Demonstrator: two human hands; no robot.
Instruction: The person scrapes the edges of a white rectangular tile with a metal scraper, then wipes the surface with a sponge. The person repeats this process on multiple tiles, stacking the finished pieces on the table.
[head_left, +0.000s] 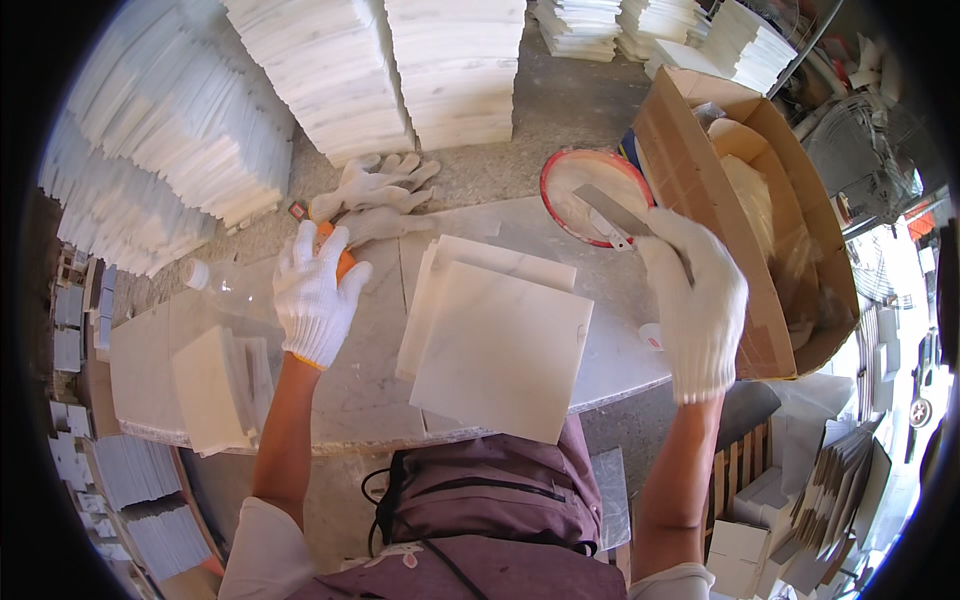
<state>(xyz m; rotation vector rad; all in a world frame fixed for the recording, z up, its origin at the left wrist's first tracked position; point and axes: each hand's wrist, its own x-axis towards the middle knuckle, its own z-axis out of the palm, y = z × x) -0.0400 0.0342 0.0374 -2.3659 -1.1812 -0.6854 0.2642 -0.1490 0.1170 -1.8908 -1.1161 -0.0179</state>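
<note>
My left hand (318, 295), in a white knitted glove, is closed over an orange object (346, 264), mostly hidden by the fingers, so its kind is unclear. My gloved right hand (697, 300) grips a flat metal scraper (610, 208), its blade over a round red-rimmed tub (548, 183) of pale paste. Between my hands lie square white marble tiles (505, 345), overlapping in a small stack near the table's front edge. Just beyond my left hand rests a pair of empty white gloves (375, 195).
A stone-topped table (370, 400) carries a clear plastic bottle (230, 280) and smaller tiles (210, 390) at left. An open cardboard box (725, 220) stands right, beside my right hand. Tall tile stacks (455, 75) rise behind. A fan (865, 150) is far right.
</note>
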